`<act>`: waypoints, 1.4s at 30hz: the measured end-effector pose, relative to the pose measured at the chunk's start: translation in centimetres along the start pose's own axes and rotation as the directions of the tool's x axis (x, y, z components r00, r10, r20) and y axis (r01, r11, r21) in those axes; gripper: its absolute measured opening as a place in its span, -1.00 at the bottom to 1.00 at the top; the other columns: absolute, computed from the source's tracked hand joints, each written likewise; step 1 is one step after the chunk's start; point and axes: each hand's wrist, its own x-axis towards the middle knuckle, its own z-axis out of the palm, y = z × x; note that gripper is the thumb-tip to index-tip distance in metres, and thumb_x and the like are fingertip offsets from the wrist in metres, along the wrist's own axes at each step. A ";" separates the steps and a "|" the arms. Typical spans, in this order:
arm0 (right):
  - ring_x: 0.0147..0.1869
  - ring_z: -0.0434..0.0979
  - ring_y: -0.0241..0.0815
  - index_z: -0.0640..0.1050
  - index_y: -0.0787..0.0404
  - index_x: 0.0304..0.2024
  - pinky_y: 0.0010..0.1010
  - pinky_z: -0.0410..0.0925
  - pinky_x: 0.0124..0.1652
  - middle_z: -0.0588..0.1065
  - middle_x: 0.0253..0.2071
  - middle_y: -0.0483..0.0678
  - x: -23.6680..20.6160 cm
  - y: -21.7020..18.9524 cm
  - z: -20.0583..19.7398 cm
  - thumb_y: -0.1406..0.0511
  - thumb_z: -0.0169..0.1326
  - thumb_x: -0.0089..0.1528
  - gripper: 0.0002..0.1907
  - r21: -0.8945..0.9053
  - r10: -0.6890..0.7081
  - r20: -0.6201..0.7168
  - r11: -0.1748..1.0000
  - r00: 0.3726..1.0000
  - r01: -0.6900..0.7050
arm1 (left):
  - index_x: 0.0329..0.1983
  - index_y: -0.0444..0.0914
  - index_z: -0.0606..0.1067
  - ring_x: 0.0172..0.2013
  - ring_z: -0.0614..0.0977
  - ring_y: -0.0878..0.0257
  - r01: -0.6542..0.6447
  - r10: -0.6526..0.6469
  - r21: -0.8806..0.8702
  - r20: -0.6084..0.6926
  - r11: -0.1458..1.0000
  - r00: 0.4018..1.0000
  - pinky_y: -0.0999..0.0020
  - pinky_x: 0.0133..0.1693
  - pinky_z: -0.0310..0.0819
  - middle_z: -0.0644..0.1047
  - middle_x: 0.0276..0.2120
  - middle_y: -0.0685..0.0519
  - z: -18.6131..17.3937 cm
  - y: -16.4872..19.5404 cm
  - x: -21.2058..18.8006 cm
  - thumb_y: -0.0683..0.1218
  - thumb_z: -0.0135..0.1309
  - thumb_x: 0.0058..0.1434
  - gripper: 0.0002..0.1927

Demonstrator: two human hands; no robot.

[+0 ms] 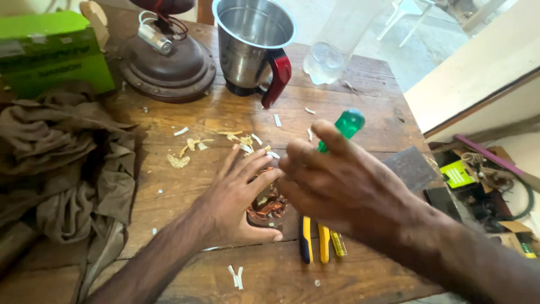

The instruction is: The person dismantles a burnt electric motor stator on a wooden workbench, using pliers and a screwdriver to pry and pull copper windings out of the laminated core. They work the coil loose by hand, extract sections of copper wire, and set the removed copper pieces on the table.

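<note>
Hands at a wooden workbench (185, 186). We see the left hand (236, 197) spread flat, fingers loose, pressing on a small copper-wound motor part (269, 207) near the bench's middle. The right hand (337, 186), blurred, is clenched around a green-handled screwdriver (346, 126) held upright just right of that part. We note yellow-handled pliers (315, 245) lying near, under the right wrist. Farther off stand a steel mixer jar with a red handle (253, 45) and a round brown motor housing (169, 67); a brown cloth (62, 163) lies left.

Green screwdriver handle (347, 125), red-handled steel jar (254, 45)
</note>
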 end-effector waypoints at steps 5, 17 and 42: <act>0.24 0.49 -0.11 0.59 0.02 0.04 0.14 0.12 0.32 0.56 0.13 -0.01 0.8 1.7 3.1 0.40 0.26 -0.04 -0.44 0.248 0.058 -0.108 0.968 0.992 -0.030 | 0.30 -0.31 0.29 0.42 0.10 -0.12 -0.010 0.010 0.011 0.012 1.000 1.000 -0.27 0.38 -0.32 0.24 0.31 -0.25 0.0 -0.1 0.0 0.40 0.32 -0.11 0.06; 0.00 0.56 0.13 0.57 0.44 -0.22 -0.08 0.37 0.09 0.56 -0.19 0.21 -2.8 -4.7 -0.2 0.30 0.16 0.08 -0.69 0.131 0.162 -0.140 0.981 0.977 -0.144 | 0.23 -0.29 0.42 0.31 0.30 -0.16 -0.067 0.080 0.125 -0.098 0.990 0.992 -0.23 0.39 -0.15 0.40 0.18 -0.28 0.5 0.0 0.2 0.45 0.28 -0.17 0.03; -0.42 0.61 -0.28 0.68 -0.02 -0.11 -0.36 0.42 -0.46 0.59 -0.34 -0.19 -7.6 -9.7 0.6 0.14 0.22 0.21 -0.77 0.331 0.529 -0.060 0.811 0.847 -0.483 | 0.20 -0.37 0.47 0.32 0.35 -0.26 -0.147 0.195 0.221 -0.216 0.964 0.957 -0.11 0.37 0.14 0.42 0.21 -0.39 1.1 0.7 -0.7 0.44 0.27 -0.05 -0.02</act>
